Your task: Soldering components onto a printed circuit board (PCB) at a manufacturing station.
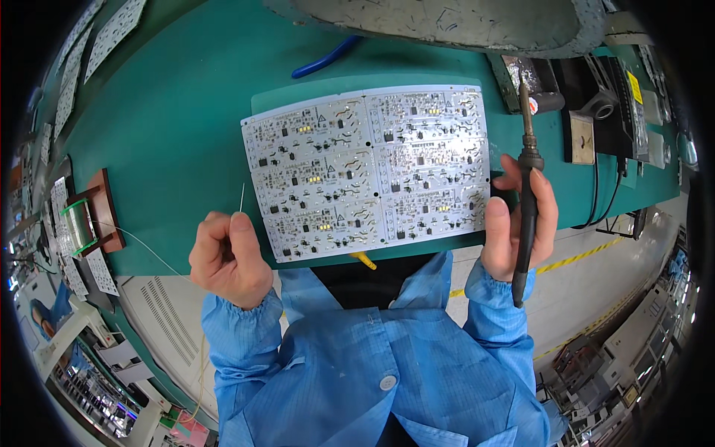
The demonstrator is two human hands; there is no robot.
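Observation:
A white circuit board panel (376, 167), split into several sections with small components, lies on the green mat in front of me. My left hand (231, 257) is closed at the panel's lower left, pinching solder wire (242, 197) whose thin end sticks up past the thumb. The wire trails left to a spool (76, 227) with green flanges on a brown stand. My right hand (525, 223), at the panel's right edge, holds a soldering iron (528, 186) by its black handle, its tip pointing up and away from the board. Whether my right fingers touch the board I cannot tell.
A blue-handled tool (326, 59) lies beyond the panel, partly under a large grey lamp-like fixture (462, 26). At the far right stand a black soldering station (607, 97) and a metal holder (518, 78). More white boards (115, 33) are at the far left.

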